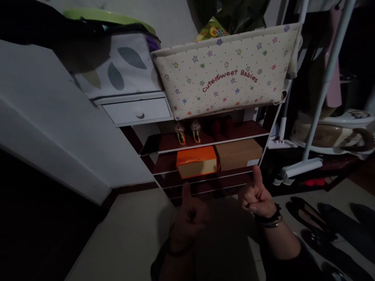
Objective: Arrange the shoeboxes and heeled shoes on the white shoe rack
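Observation:
My left hand [191,216], in deep shadow, is held in front of the low shoe rack [205,183]. One finger points up and the others curl in, with nothing in them. To its right, my right hand [255,197] makes a similar shape, one finger raised and the rest folded into a fist, also holding nothing. A dark band and a thin bracelet [271,223] circle its wrist. Beyond the hands an orange box [197,160] and a brown cardboard box [239,154] sit side by side on a shelf; neither hand visibly touches them.
Above stand glittery-topped shoes [196,130] and dark red shoes [222,128]. A star-patterned fabric basket [228,78] and a white drawer [137,111] top the rack. A broom-like tool [303,168] leans right. Dark shoes [310,218] lie on the floor.

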Tool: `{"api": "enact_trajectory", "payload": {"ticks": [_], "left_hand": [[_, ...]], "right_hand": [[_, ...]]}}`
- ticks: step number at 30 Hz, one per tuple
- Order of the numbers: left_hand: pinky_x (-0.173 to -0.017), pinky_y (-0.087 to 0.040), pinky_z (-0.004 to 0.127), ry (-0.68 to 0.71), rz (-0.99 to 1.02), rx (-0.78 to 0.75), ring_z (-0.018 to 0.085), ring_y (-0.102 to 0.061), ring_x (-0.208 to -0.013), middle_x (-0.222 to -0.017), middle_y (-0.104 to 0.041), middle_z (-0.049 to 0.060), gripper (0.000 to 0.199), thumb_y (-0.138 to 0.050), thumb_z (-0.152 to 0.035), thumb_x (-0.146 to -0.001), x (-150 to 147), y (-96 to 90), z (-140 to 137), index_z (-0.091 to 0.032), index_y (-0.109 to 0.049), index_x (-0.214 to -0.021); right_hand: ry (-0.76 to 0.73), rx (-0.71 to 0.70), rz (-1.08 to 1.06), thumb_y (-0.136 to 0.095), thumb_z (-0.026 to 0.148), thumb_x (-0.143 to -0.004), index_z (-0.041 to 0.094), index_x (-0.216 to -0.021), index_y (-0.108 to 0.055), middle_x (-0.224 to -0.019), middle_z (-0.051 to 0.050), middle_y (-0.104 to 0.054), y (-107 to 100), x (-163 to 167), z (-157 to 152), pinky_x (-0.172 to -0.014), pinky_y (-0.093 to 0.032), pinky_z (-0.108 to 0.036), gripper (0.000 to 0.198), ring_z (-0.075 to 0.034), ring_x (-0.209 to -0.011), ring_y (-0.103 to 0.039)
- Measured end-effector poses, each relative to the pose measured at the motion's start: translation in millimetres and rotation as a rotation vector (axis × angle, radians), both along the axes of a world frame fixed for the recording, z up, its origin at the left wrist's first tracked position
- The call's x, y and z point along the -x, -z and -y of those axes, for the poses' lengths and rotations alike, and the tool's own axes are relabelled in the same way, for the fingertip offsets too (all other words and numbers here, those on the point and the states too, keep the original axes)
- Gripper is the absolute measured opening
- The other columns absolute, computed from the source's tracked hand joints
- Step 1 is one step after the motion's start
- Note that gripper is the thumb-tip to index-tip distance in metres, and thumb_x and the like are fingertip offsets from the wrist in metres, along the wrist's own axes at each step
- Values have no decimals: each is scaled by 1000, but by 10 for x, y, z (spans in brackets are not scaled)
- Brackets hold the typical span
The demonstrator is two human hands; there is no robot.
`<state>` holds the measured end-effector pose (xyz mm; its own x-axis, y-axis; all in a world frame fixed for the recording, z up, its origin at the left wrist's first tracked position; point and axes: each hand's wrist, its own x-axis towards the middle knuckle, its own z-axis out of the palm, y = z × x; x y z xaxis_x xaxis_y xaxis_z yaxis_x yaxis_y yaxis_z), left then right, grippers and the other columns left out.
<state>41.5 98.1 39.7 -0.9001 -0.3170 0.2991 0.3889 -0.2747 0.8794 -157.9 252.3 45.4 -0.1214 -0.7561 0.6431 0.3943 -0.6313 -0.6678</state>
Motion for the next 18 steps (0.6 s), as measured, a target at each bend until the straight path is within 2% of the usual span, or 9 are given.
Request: {"api": "enact_trajectory", "payload": {"ticks": [2,3,4,5,6,8,10,14,18], "left_hand": [[-50,-23,22,-52,-21,-23,7,-19,-48,-57,-23,-12,44,-92,-43,-73,53,-75,-28,-28,-56,-95],[-51,-23,22,-89,-3,-16,7,-20,-51,-59,-24,-11,44,-90,-38,-76,106,-96,-47,-24,-49,-83],[-52,-23,22,-126,36,12,6,-21,-53,-60,-26,-10,50,-88,-36,-78,174,-100,-69,-21,-40,-75],[-53,-22,22,-172,90,62,6,-21,-54,-60,-27,-9,56,-85,-36,-80,252,-86,-95,-20,-32,-69],[-55,-22,23,-211,153,131,6,-22,-55,-59,-28,-8,60,-82,-36,-81,333,-55,-124,-20,-27,-65],[-56,-21,25,-280,246,269,7,-23,-57,-56,-27,-7,59,-76,-35,-79,480,40,-187,-21,-23,-60],[-57,-20,27,-327,285,350,8,-21,-57,-55,-25,-7,55,-71,-34,-75,577,141,-238,-22,-21,-56],[-59,-20,29,-386,345,365,9,-22,-59,-55,-24,-6,45,-62,-32,-70,624,297,-250,-23,-21,-55],[-61,-21,31,-341,491,435,10,-26,-60,-56,-27,-5,36,-60,-28,-67,620,539,-175,-23,-26,-56]], "right_hand": [[99,-109,12,-80,28,-91,51,-146,-56,-61,12,-23,-35,10,14,-48,-28,-18,65,-8,-47,-18],[190,-176,4,-81,31,-90,40,-126,-68,-62,10,-27,-43,7,38,-50,-27,-19,40,-8,-50,-23],[305,-249,-21,-82,34,-89,28,-101,-70,-62,9,-31,-41,-2,73,-51,-27,-19,18,-8,-53,-26],[431,-324,-64,-82,37,-89,21,-80,-61,-62,8,-32,-30,-21,116,-52,-25,-20,28,-8,-55,-27],[549,-397,-122,-81,41,-88,19,-67,-48,-61,7,-32,-11,-50,165,-53,-24,-21,45,-8,-56,-26],[698,-526,-256,-76,47,-86,21,-59,-32,-58,7,-29,34,-129,260,-52,-21,-23,58,-8,-57,-23],[711,-600,-359,-67,49,-84,23,-56,-29,-57,6,-26,73,-212,332,-52,-20,-24,54,-8,-57,-22],[681,-653,-445,-55,45,-80,23,-57,-30,-58,5,-27,208,-272,401,-54,-21,-25,41,-9,-58,-24],[679,-761,-485,-52,49,-78,23,-58,-32,-59,4,-30,632,-218,455,-58,-24,-25,39,-11,-61,-29]]}}
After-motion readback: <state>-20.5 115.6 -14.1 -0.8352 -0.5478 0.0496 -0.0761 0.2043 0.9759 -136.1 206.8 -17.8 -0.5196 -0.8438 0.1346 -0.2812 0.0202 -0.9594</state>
